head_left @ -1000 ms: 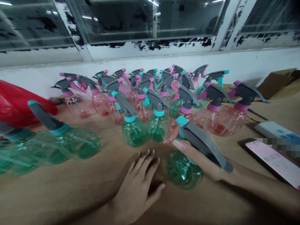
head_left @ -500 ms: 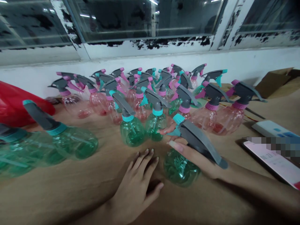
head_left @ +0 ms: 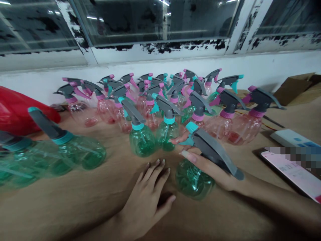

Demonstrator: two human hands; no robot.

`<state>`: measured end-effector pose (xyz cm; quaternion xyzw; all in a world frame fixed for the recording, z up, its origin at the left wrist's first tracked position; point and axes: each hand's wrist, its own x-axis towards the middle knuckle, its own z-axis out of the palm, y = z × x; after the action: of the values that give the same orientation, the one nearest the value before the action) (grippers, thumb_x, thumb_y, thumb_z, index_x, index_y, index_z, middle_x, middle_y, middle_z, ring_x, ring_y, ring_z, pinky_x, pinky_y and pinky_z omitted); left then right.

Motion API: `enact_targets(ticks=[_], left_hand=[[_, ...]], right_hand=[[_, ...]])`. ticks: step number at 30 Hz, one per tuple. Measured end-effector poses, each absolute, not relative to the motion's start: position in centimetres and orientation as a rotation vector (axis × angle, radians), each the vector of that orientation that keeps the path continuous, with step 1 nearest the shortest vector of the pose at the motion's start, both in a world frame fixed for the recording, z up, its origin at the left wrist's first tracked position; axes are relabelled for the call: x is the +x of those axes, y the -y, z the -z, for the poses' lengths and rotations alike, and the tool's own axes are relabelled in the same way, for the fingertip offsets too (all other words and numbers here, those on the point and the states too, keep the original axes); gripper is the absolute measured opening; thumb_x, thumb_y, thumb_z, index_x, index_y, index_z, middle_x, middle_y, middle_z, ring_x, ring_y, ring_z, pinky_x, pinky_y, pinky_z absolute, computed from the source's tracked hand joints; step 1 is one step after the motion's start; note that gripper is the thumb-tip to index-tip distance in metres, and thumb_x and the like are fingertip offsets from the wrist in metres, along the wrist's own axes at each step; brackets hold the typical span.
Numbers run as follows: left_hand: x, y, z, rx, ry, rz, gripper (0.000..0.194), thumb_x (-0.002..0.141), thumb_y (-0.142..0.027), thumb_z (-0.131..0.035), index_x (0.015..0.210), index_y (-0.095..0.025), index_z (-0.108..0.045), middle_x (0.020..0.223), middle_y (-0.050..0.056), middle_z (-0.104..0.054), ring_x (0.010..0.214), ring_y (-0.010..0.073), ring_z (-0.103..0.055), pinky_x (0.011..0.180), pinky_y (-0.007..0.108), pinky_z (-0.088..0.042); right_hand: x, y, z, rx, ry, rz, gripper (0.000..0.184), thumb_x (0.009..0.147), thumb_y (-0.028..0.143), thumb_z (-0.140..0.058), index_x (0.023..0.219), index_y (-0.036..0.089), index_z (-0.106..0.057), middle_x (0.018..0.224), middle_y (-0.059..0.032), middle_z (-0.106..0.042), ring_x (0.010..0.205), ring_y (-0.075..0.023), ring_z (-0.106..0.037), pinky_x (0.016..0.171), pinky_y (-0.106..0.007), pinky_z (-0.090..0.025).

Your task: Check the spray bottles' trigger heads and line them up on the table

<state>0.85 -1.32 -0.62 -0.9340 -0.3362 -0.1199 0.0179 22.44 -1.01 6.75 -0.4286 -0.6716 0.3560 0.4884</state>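
Note:
My right hand grips a green spray bottle round the neck, below its grey head with a turquoise nozzle and trigger. That bottle leans a little, and I cannot tell whether its base touches the table. Flat on the wooden table lies my left hand, palm down, fingers spread, holding nothing. Just beyond its fingertips stand two more green spray bottles, one at the left and one at the right. Pink spray bottles with grey heads crowd behind them, some green ones mixed in.
Several green spray bottles stand at the left, in front of a red object. On the right lie a phone and a white box. A cardboard box sits at the back, near the wall beneath windows.
The view has shifted very slightly, so the left-side things sit a little further right. Both hands keep their places, the right still on the spray bottle.

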Motion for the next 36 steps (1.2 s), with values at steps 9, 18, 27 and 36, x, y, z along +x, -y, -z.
enact_targets(ticks=[9, 18, 27, 36], left_hand=[[0.86, 1.33, 0.75, -2.893, 1.041, 0.369, 0.055, 0.088, -0.039, -0.057, 0.135, -0.014, -0.042, 0.141, 0.013, -0.043, 0.128, 0.0303, -0.039, 0.102, 0.048, -0.036], [0.8, 1.37, 0.61, -2.899, 1.031, 0.345, 0.057, 0.088, -0.038, -0.058, 0.136, -0.013, -0.041, 0.142, 0.013, -0.041, 0.129, 0.03, -0.038, 0.102, 0.049, -0.036], [0.83, 1.4, 0.68, -2.903, 1.075, 0.341, 0.055, 0.089, -0.039, -0.055, 0.137, -0.015, -0.041, 0.143, 0.013, -0.041, 0.129, 0.0308, -0.038, 0.102, 0.048, -0.036], [0.78, 1.32, 0.51, -2.921, 1.048, 0.369, 0.055, 0.089, -0.038, -0.056, 0.135, -0.013, -0.042, 0.141, 0.014, -0.043, 0.128, 0.0314, -0.039, 0.101, 0.05, -0.037]], right_hand=[[22.27, 1.04, -6.87, -1.037, 1.622, -0.873, 0.019, 0.081, 0.031, -0.063, 0.099, 0.023, -0.06, 0.068, 0.003, -0.06, 0.062, -0.0138, -0.061, 0.058, -0.028, -0.05], [22.47, 1.12, -6.94, -1.065, 1.653, -0.881, 0.022, 0.082, 0.034, -0.06, 0.101, 0.023, -0.059, 0.07, 0.0022, -0.061, 0.064, -0.015, -0.061, 0.06, -0.029, -0.05], [22.34, 1.13, -7.09, -1.068, 1.631, -0.902, 0.019, 0.082, 0.03, -0.062, 0.1, 0.024, -0.058, 0.066, 0.0037, -0.058, 0.059, -0.0139, -0.059, 0.057, -0.028, -0.049], [22.33, 1.09, -7.16, -1.032, 1.607, -0.94, 0.019, 0.081, 0.029, -0.064, 0.098, 0.024, -0.058, 0.07, 0.0026, -0.06, 0.06, -0.0139, -0.061, 0.057, -0.028, -0.051]])
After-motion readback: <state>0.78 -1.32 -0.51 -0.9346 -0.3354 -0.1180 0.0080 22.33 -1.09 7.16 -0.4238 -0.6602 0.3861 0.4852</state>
